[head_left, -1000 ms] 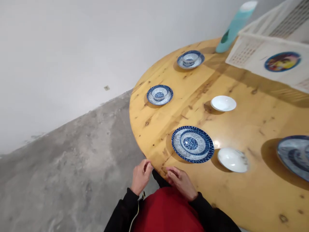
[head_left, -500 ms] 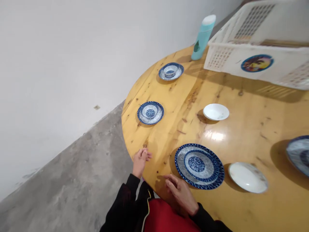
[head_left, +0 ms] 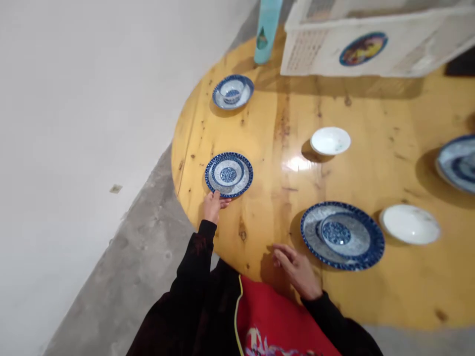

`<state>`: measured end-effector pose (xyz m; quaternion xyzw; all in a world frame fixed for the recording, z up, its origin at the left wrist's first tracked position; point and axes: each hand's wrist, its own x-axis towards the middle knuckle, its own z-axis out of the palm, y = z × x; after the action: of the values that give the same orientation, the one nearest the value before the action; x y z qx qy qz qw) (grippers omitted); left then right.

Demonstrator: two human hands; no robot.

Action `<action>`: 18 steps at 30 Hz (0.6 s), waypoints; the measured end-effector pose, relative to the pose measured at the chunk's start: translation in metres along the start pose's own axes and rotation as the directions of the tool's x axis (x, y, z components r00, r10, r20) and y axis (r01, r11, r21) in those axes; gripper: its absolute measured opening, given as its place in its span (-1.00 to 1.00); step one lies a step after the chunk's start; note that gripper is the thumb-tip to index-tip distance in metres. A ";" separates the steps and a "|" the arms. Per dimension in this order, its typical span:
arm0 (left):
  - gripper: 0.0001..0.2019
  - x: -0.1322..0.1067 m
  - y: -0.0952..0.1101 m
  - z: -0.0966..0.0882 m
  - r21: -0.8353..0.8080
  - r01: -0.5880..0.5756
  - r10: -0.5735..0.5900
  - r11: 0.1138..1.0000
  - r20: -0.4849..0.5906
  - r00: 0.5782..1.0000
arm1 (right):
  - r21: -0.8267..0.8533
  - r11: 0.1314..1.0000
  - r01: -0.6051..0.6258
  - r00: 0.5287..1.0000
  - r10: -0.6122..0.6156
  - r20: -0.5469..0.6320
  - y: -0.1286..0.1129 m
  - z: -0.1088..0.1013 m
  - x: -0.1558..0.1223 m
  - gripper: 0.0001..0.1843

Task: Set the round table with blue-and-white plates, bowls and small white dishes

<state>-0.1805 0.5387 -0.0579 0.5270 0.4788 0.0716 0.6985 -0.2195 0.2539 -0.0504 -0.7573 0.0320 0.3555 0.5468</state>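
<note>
My left hand (head_left: pixel 213 206) is at the near rim of a small blue-and-white plate (head_left: pixel 242 187), thumb on top of the rim and fingers by its underside, closed on the edge. A small patterned bowl (head_left: pixel 227 173) sits in that plate. My right hand (head_left: pixel 298 271) hovers by the table's near edge, fingers loosely bent and apart from the thumb, holding nothing. Just to its right lies a larger blue-rimmed plate (head_left: pixel 365 222) with a patterned bowl (head_left: pixel 336 233) in it.
On the wooden table (head_left: pixel 267 198) are a white bowl (head_left: pixel 330 140), a white dish (head_left: pixel 410 224), another patterned plate (head_left: pixel 460 160) at right and a plate with a bowl (head_left: pixel 233 92) farther back. A white plastic basket (head_left: pixel 401 54) and a turquoise bottle (head_left: pixel 266 34) stand behind. A wall rises at left.
My left hand has reached forward from the table edge and taken hold of the small plate's near rim. The view has shifted; my right hand stays near the table's edge.
</note>
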 end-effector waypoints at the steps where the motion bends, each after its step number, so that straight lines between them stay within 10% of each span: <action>1: -0.74 0.005 0.001 -0.002 0.017 0.000 0.000 1.000 0.027 1.000 | 0.025 1.000 -0.011 1.000 0.012 -0.019 -0.006 0.014 0.002 -0.46; 8: -0.72 0.028 0.008 -0.014 0.077 -0.008 -0.004 0.997 0.145 0.989 | 0.139 0.990 -0.022 0.999 0.026 -0.029 -0.033 0.081 0.018 -0.55; 18: -0.73 0.044 0.019 -0.019 0.091 0.002 -0.016 0.996 0.151 0.988 | 0.169 0.982 -0.082 0.990 0.101 -0.103 -0.029 0.092 0.029 -0.49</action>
<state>-0.1639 0.5862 -0.0688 0.5598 0.4295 0.0066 0.7086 -0.2314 0.3537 -0.0579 -0.7260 0.1265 0.3337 0.5878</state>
